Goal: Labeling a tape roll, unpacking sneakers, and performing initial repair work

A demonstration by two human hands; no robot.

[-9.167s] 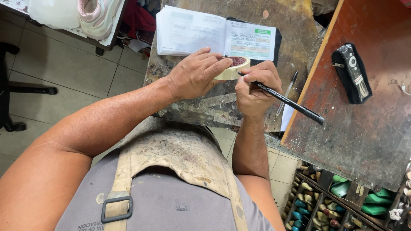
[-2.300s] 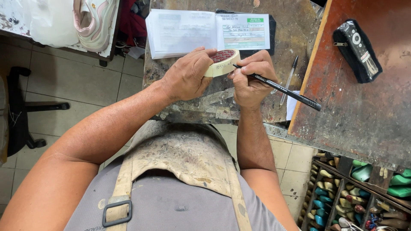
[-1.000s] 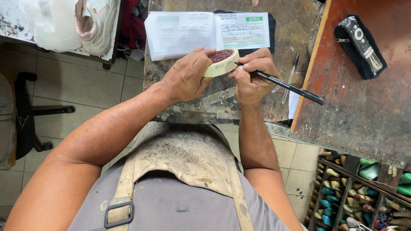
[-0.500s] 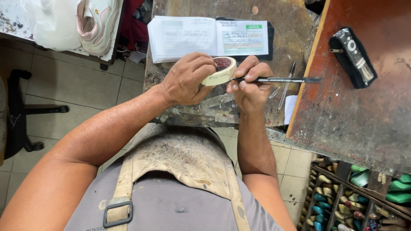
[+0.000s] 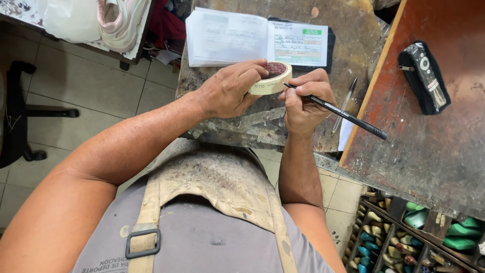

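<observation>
My left hand [image 5: 230, 93] grips a roll of beige masking tape [image 5: 271, 79] and holds it tilted just above a worn workbench [image 5: 348, 30]. My right hand [image 5: 303, 103] holds a black pen [image 5: 343, 114], and the pen's tip touches the outer band of the roll. Some writing shows on the tape's side. An open notebook [image 5: 255, 38] with printed forms lies flat on the bench just beyond both hands.
A second pen [image 5: 345, 103] lies on the bench to the right. A black remote-like device [image 5: 427, 76] rests on a reddish wooden top [image 5: 439, 131]. Bins of small coloured parts [image 5: 399, 237] sit at lower right. A black chair [image 5: 20, 116] stands left; bagged shoes [image 5: 96, 20] upper left.
The pen has swung from nearly level back to a downward slant, with its tip on the tape's side. The left hand keeps its hold on the roll.
</observation>
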